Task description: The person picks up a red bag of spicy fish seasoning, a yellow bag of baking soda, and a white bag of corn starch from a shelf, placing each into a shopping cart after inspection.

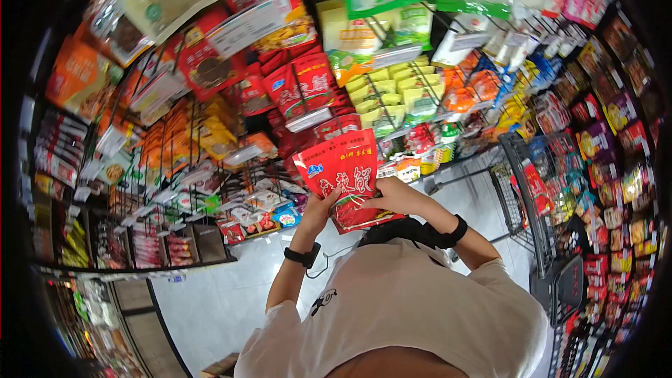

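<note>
A red plastic packet (pixel 343 157) with white and yellow lettering is held upright in front of my chest, its front facing me. My left hand (pixel 317 211) grips its lower left side, with the thumb on the front. On the lower right side, my right hand (pixel 395 198) holds the same packet, thumb across the front and the other fingers mostly hidden behind it. Just beyond the packet, similar red packets (pixel 302 85) hang on the shelf rack above a white price tag (pixel 308 120).
Shelves of hanging bags curve around ahead, with yellow-green packets (pixel 399 91) and orange packets (pixel 472 84) right of centre. A shopping cart (pixel 528 203) stands on my right, a red packet inside it. Lower left is a black shelf corner (pixel 210 248) above the grey tiled floor (pixel 203 301).
</note>
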Demonstrator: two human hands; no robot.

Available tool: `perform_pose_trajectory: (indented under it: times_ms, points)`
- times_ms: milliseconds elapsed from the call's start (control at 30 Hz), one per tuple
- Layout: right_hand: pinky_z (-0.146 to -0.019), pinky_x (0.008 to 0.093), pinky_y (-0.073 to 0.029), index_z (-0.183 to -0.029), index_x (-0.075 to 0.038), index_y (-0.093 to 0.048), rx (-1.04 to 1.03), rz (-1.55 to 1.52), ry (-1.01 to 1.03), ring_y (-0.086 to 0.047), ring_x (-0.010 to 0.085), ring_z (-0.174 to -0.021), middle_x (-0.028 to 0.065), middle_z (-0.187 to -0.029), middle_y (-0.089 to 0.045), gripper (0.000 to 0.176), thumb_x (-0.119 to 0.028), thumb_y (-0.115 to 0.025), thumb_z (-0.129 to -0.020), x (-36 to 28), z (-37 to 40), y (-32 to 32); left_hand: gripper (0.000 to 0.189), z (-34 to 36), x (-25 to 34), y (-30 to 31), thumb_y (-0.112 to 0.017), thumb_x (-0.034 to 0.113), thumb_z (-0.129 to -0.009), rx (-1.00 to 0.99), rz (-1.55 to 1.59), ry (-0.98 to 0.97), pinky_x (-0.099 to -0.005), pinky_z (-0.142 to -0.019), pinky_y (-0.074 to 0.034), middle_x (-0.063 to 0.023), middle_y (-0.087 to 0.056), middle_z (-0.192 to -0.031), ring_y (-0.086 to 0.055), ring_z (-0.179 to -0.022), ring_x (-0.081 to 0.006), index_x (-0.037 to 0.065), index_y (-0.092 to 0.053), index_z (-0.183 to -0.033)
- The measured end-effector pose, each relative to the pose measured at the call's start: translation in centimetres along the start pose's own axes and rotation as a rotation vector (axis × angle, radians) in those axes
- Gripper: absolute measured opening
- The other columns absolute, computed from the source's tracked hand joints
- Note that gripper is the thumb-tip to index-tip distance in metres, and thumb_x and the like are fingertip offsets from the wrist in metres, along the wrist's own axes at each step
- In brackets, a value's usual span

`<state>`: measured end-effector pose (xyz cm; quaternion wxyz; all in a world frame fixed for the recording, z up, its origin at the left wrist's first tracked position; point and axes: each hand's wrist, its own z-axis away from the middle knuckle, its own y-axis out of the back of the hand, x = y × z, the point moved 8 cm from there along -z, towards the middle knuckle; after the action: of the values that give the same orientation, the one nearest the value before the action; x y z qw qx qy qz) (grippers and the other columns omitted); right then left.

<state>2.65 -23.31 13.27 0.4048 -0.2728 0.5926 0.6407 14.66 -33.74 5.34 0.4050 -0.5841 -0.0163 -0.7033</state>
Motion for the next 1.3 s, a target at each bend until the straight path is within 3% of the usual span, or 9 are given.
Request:
perform_pose_trajectory:
  times_ms: [267,500,733,867,900,1000,1033,1167,1300]
  points:
    - [-0.062,0.0353,-0.045,-0.087,0.002,-0.059,0.292,-0.195,0.051,-0.060,0.0296,-0.070,0.0189,-0.076,-0.061,0.031,-0.025,-0.070,-0.076,5.2,6.7,5.2,0.032,-4.0,-2.3,-9.4,-0.057,0.016,-0.089,-0.213,-0.089,0.055,-0.0294,-0.085,-0.047,-0.0064,-0.058,-0.112,-0.057,-0.100,-0.0139,0.003,-0.051,-0.117]
    - [-0.071,0.0350,-0.046,-0.100,-0.002,-0.059,0.334,-0.215,-0.056,-0.062,0.0294,-0.082,0.0175,-0.088,-0.063,0.030,-0.018,-0.069,-0.077,7.7,16.2,13.1,0.032,-7.4,-6.2,-19.3,-0.056,0.011,-0.089,-0.333,-0.165,0.095,-0.0306,-0.089,-0.045,-0.0059,-0.056,-0.115,-0.055,-0.104,-0.0154,0.003,-0.049,-0.119]
    - [-0.074,0.0353,-0.047,-0.107,-0.003,-0.058,0.433,-0.151,-0.052,-0.062,0.0318,-0.084,0.0174,-0.091,-0.064,0.032,-0.017,-0.067,-0.080,12.6,28.1,22.5,0.030,-7.8,-8.4,-36.4,-0.057,0.010,-0.088,-0.420,-0.140,0.136,-0.0289,-0.084,-0.048,-0.0060,-0.059,-0.111,-0.058,-0.099,-0.0138,0.002,-0.050,-0.116]
    - [-0.069,0.0330,-0.046,-0.107,-0.003,-0.057,0.596,-0.214,-0.105,-0.063,0.0224,-0.078,0.0168,-0.087,-0.064,0.034,-0.022,-0.067,-0.081,14.6,35.7,29.8,0.034,-9.1,-8.7,-47.1,-0.055,0.007,-0.088,-0.515,-0.161,0.152,-0.0308,-0.085,-0.048,-0.0084,-0.056,-0.116,-0.056,-0.103,-0.0163,0.001,-0.047,-0.120]
    - [-0.062,0.0306,-0.045,-0.107,-0.003,-0.058,0.713,-0.207,-0.003,-0.061,0.0170,-0.069,0.0147,-0.081,-0.064,0.034,-0.022,-0.067,-0.081,14.8,37.5,31.6,0.035,-8.9,-7.9,-50.5,-0.055,0.006,-0.088,-0.561,-0.143,0.119,-0.0309,-0.085,-0.048,-0.0086,-0.056,-0.115,-0.056,-0.103,-0.0166,0.000,-0.045,-0.121]
    - [-0.052,0.0269,-0.039,-0.106,-0.003,-0.059,0.767,-0.168,-0.143,-0.050,0.0106,-0.056,0.0104,-0.072,-0.063,0.033,-0.021,-0.068,-0.080,15.3,42.7,36.2,0.038,-8.8,-7.7,-57.6,-0.051,0.006,-0.090,-0.689,-0.133,0.136,-0.0360,-0.094,-0.043,-0.0098,-0.052,-0.122,-0.052,-0.111,-0.0196,0.002,-0.040,-0.126]
    - [-0.052,0.0273,-0.040,-0.106,-0.003,-0.060,0.850,-0.152,-0.012,-0.051,0.0112,-0.057,0.0108,-0.072,-0.062,0.033,-0.020,-0.068,-0.079,14.7,44.2,37.7,0.038,-8.5,-7.5,-59.6,-0.049,0.006,-0.090,-0.721,-0.175,0.128,-0.0380,-0.096,-0.041,-0.0111,-0.049,-0.125,-0.049,-0.115,-0.0210,0.002,-0.039,-0.127]
    - [-0.060,0.0321,-0.045,-0.106,-0.002,-0.058,0.911,-0.035,-0.054,-0.059,0.0256,-0.066,0.0153,-0.079,-0.061,0.033,-0.021,-0.066,-0.081,13.8,49.0,41.8,0.041,-7.7,-8.2,-66.0,-0.052,0.001,-0.087,-0.720,-0.021,0.210,-0.0357,-0.095,-0.042,-0.0092,-0.051,-0.121,-0.050,-0.113,-0.0184,0.001,-0.039,-0.126]
    - [-0.057,0.0328,-0.045,-0.111,-0.001,-0.052,0.989,-0.162,-0.267,-0.059,0.0242,-0.060,0.0158,-0.074,-0.059,0.035,-0.026,-0.058,-0.087,18.4,51.8,43.4,0.040,-8.9,-12.2,-70.3,-0.052,0.006,-0.088,-0.778,-0.009,0.415,-0.0369,-0.095,-0.042,-0.0086,-0.051,-0.122,-0.050,-0.115,-0.0189,0.004,-0.040,-0.127]
